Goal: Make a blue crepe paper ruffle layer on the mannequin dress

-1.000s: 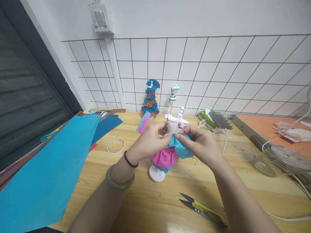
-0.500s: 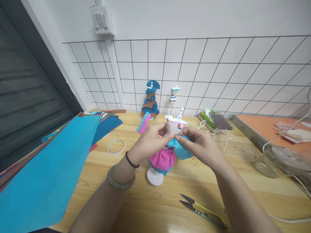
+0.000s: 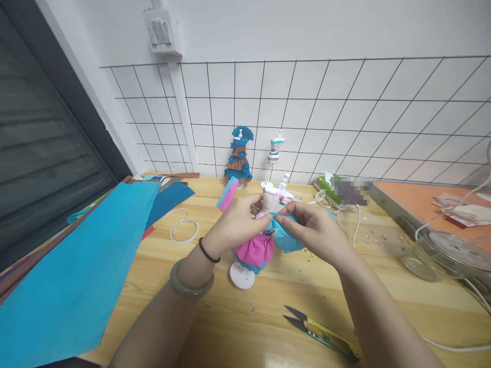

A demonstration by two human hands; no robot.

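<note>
Two thumbs, side by side, at the waist of the mannequin [image 3: 273, 199]! The right hand [image 3: 320, 227] pinches blue paper [image 3: 289, 241] between its fingers; the left hand [image 3: 242, 219] grips the mannequin, thumb on the paper's gathered edge. Below flares a pink skirt [image 3: 255, 251], all leaning over the middle of the table [image 3: 215, 317]. Nearer lie snips [image 3: 324, 336], blades apart; beyond, a blue-brown gown [image 3: 239, 159] stands by the wall [image 3: 220, 110].

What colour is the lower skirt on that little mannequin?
Pink skirt, with a blue hem; the head view shows it.
</note>
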